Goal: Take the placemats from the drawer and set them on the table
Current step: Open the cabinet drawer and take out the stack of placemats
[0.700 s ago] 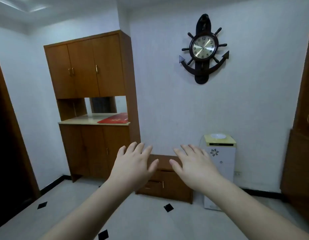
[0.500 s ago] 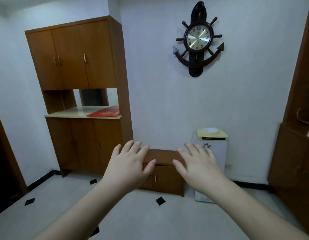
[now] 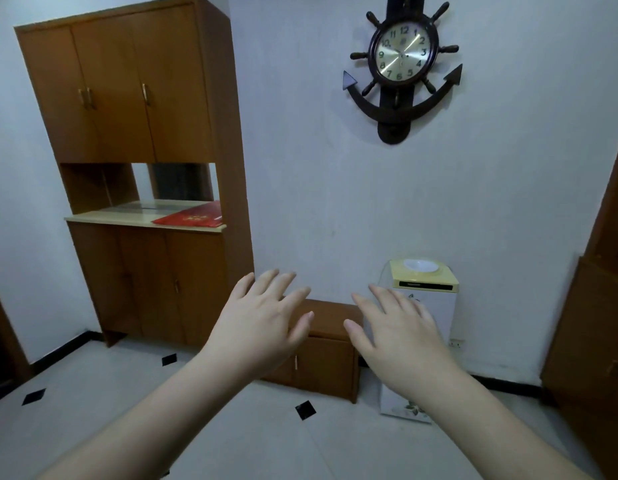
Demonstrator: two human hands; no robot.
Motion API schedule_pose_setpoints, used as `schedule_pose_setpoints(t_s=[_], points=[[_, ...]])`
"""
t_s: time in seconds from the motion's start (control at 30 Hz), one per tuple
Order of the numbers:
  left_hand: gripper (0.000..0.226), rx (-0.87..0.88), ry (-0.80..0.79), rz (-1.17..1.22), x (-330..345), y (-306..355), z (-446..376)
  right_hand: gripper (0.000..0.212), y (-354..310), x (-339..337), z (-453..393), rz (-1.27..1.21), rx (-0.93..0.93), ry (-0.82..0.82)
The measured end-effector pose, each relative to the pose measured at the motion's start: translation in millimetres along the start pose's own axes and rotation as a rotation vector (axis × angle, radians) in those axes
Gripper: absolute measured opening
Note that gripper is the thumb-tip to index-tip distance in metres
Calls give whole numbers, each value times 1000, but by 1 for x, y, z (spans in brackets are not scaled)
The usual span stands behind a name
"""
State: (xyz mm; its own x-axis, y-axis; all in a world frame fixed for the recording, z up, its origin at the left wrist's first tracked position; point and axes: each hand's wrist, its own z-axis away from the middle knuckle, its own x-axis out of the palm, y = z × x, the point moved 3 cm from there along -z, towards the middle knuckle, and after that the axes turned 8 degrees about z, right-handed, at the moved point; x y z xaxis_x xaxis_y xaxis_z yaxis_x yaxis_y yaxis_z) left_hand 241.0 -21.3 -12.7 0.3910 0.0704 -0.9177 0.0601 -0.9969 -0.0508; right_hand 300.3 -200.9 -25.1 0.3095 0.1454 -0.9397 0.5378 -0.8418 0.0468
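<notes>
Two hands out front, palms down, fingers spread and relaxed, holding nothing: left hand (image 3: 257, 327), right hand (image 3: 397, 336). No placemats, drawer or table visible to you. Low cabinet (image 3: 323, 355) lies far, beyond fingertips, long axis left-right, roughly centred between hands; whether it has drawer, cannot tell. Tall cupboard (image 3: 137, 168) far left, dispenser (image 3: 421, 292) just right of cabinet. Open floor (image 3: 110, 410) between you and cabinet.
</notes>
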Motion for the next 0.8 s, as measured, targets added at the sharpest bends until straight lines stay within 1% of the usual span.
schedule_pose_setpoints(t_s=[0.1,0.17,0.27,0.4,0.47,0.53,0.57,0.63,0.73,0.8], points=[[74,-54,-34,38,14,-11,-9,90,-8,5,-25,15,-28,20],[74,-93,-68,56,24,-25,-15,91,-18,13,-43,10,-52,9],[64,-152,-76,74,39,-53,-23,80,-36,31,-70,-2,-81,7],[85,-208,-84,68,59,-101,-32,58,-68,58,-109,-32,-131,-46],[85,-247,-85,50,70,-132,-36,58,-89,72,-132,-30,-156,-60],[74,-280,-86,31,82,-167,-38,66,-116,86,-155,-3,-182,-51],[70,-289,-85,32,88,-186,-39,66,-130,93,-166,3,-195,-59],[72,-305,-78,26,99,-223,-41,58,-156,108,-190,-9,-210,-79],[79,-312,-88,15,114,-271,-48,57,-190,122,-224,-6,-222,-89],[78,-302,-80,5,124,-301,-57,56,-210,132,-242,-7,-219,-96]])
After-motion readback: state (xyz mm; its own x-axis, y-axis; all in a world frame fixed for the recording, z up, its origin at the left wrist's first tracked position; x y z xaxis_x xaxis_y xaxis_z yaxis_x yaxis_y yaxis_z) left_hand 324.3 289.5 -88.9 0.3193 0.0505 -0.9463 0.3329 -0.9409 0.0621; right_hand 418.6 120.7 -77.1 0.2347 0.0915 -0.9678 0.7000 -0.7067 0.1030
